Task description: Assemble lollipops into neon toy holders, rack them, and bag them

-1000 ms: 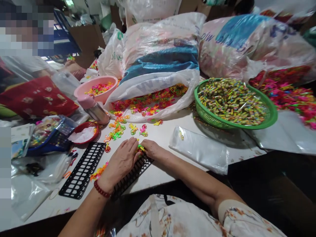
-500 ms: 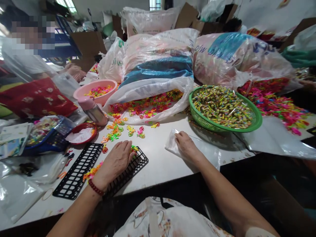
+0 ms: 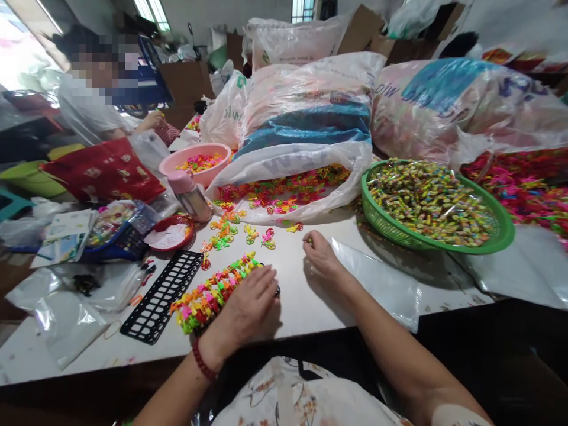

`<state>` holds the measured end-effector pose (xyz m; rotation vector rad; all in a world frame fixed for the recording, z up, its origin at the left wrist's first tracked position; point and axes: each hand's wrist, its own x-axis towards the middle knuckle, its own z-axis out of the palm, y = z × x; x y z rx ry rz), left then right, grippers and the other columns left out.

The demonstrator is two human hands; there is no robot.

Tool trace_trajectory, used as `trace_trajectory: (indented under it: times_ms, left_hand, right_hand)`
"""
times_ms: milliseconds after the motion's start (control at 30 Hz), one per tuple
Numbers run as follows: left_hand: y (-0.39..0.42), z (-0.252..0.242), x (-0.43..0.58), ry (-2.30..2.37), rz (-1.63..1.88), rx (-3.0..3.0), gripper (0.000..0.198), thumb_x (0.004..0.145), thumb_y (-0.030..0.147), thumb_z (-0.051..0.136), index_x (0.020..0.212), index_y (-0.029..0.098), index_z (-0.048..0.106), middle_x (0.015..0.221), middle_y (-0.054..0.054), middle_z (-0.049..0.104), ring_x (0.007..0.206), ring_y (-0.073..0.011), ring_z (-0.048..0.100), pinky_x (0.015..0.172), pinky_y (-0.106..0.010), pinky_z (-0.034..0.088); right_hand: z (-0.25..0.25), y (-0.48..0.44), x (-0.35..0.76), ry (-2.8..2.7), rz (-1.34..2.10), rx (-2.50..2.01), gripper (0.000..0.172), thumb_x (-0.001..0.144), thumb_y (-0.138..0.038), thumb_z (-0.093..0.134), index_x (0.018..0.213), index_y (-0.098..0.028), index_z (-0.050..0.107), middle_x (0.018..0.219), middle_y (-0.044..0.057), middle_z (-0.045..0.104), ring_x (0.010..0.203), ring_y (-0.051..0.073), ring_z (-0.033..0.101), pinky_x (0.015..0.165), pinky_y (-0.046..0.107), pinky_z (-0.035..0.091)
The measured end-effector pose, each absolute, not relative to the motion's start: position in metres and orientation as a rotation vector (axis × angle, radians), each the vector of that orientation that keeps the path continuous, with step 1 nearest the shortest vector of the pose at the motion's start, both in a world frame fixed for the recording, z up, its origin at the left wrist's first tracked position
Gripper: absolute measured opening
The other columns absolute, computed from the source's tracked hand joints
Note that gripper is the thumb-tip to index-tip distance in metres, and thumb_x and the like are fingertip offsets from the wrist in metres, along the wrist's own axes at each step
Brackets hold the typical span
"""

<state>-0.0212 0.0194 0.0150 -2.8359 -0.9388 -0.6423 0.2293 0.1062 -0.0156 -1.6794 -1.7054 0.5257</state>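
My left hand lies on the near end of a black plastic rack, fingers curled over its edge. The rack's row of small bright plastic pieces shows to the hand's left. My right hand rests on the left corner of a flat stack of clear plastic bags, its fingers pinched together at the corner. A second black rack lies empty further left. Loose coloured pieces are scattered on the white table just beyond both hands.
A big open bag of coloured pieces lies behind, with a green basket of small wrapped items at right. At left are a pink bowl, a pink-capped bottle, a red dish and clutter. Another person sits far left.
The filled rack has turned so its row of coloured pieces shows. My left hand slid to its near end. My right hand left the rack and went to the clear bags.
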Motion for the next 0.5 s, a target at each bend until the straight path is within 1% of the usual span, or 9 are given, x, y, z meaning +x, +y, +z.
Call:
trace_trajectory:
  times_ms: [67, 167, 233, 300, 367, 500]
  left_hand:
    - [0.005, 0.004, -0.011, -0.88, -0.654, -2.937, 0.028, 0.092, 0.017, 0.052, 0.118, 0.011, 0.06, 0.129, -0.015, 0.063, 0.132, -0.0265, 0.049, 0.112, -0.046, 0.043]
    - [-0.007, -0.016, -0.001, -1.0, -0.7, -3.003, 0.025, 0.091, 0.018, 0.053, 0.113, 0.01, 0.061, 0.12, -0.015, 0.067, 0.125, -0.0264, 0.055, 0.107, -0.045, 0.049]
    - [-0.009, -0.026, 0.001, -1.161, -0.763, -3.013, 0.023, 0.092, 0.018, 0.053, 0.112, 0.011, 0.062, 0.118, -0.015, 0.067, 0.123, -0.0257, 0.057, 0.105, -0.044, 0.05]
    - [-0.007, -0.031, 0.001, -1.3, -0.858, -3.024, 0.023, 0.093, 0.019, 0.051, 0.112, 0.012, 0.062, 0.118, -0.014, 0.067, 0.122, -0.0242, 0.058, 0.105, -0.043, 0.051]
    - [-0.004, -0.034, 0.0, -1.394, -0.927, -3.057, 0.024, 0.094, 0.019, 0.049, 0.113, 0.014, 0.062, 0.12, -0.013, 0.067, 0.124, -0.0235, 0.057, 0.107, -0.043, 0.049]
    - [-0.002, -0.038, -0.001, -1.483, -0.959, -3.165, 0.026, 0.094, 0.021, 0.046, 0.115, 0.017, 0.063, 0.127, -0.014, 0.064, 0.132, -0.0256, 0.05, 0.113, -0.048, 0.041]
  right_hand:
    - [-0.015, 0.117, 0.206, -1.835, 0.577, -1.648, 0.014, 0.09, -0.024, 0.046, 0.093, -0.019, 0.059, 0.096, 0.005, 0.062, 0.091, 0.018, 0.057, 0.085, 0.028, 0.043]
    - [-0.018, 0.132, 0.174, -1.98, 0.592, -1.706, 0.022, 0.093, -0.035, 0.052, 0.102, -0.018, 0.063, 0.105, 0.009, 0.061, 0.095, 0.02, 0.059, 0.084, 0.029, 0.042]
    - [-0.023, 0.138, 0.158, -2.029, 0.577, -1.785, 0.023, 0.092, -0.035, 0.054, 0.106, -0.018, 0.063, 0.109, 0.011, 0.06, 0.093, 0.021, 0.06, 0.081, 0.03, 0.042]
    - [-0.027, 0.141, 0.15, -2.058, 0.562, -1.834, 0.02, 0.093, -0.03, 0.054, 0.104, -0.017, 0.064, 0.109, 0.012, 0.06, 0.092, 0.022, 0.061, 0.079, 0.03, 0.041]
    - [-0.03, 0.14, 0.148, -2.047, 0.561, -1.833, 0.017, 0.092, -0.027, 0.053, 0.1, -0.016, 0.064, 0.105, 0.013, 0.062, 0.091, 0.022, 0.061, 0.078, 0.03, 0.041]
    - [-0.031, 0.128, 0.155, -1.998, 0.564, -1.835, 0.02, 0.095, -0.03, 0.049, 0.093, -0.016, 0.063, 0.095, 0.01, 0.067, 0.087, 0.021, 0.061, 0.073, 0.029, 0.04]
